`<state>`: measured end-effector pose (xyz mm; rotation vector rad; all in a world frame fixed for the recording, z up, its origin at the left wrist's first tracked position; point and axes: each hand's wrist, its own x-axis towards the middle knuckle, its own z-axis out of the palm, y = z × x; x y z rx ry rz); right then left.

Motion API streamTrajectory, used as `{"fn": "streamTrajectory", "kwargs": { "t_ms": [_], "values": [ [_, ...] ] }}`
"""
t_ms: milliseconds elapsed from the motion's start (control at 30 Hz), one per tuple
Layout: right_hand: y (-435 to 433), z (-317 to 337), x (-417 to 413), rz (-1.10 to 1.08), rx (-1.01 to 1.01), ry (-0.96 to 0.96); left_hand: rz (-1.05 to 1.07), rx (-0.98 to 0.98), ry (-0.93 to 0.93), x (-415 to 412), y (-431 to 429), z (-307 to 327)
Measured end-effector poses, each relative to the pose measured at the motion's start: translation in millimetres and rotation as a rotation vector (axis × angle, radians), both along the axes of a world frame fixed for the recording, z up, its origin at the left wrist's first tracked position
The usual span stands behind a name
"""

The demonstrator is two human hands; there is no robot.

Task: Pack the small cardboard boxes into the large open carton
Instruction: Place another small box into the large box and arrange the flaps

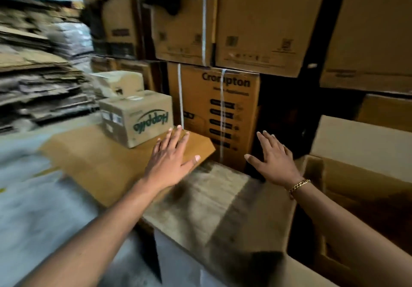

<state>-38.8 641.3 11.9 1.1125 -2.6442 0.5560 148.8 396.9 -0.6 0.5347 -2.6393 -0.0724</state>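
A small cardboard box (138, 118) with green upside-down lettering stands on a flat brown cardboard surface (93, 164) left of centre. Behind it sits a second small pale box (118, 82). My left hand (171, 159) is stretched out flat, fingers apart, just right of and below the lettered box, not touching it. My right hand (275, 156), with a gold bracelet at the wrist, is also spread and holds nothing. The large open carton (356, 182) is at the right; its dark inside shows under my right forearm, its flaps raised.
A wall of big stacked cartons (256, 30) rises straight ahead, one printed "Crompton" (214, 112). Piles of flattened cardboard (40, 81) fill the left. A carton flap or lid (218, 202) lies under my arms. Grey floor (33, 208) shows at lower left.
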Motion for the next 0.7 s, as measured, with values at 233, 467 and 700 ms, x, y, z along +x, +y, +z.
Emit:
{"fn": "streamTrajectory", "kwargs": {
  "t_ms": [233, 467, 700],
  "values": [
    [-200, -2, 48, 0.166, -0.012, -0.092, 0.202, 0.107, 0.003, 97, -164, 2],
    [-339, -24, 63, 0.336, 0.032, -0.271, 0.302, 0.303, 0.03, 149, -277, -19],
    [-465, -64, 34, 0.363, 0.006, -0.401, 0.367, 0.337, -0.001, 143, -398, -47]
  ]
}}
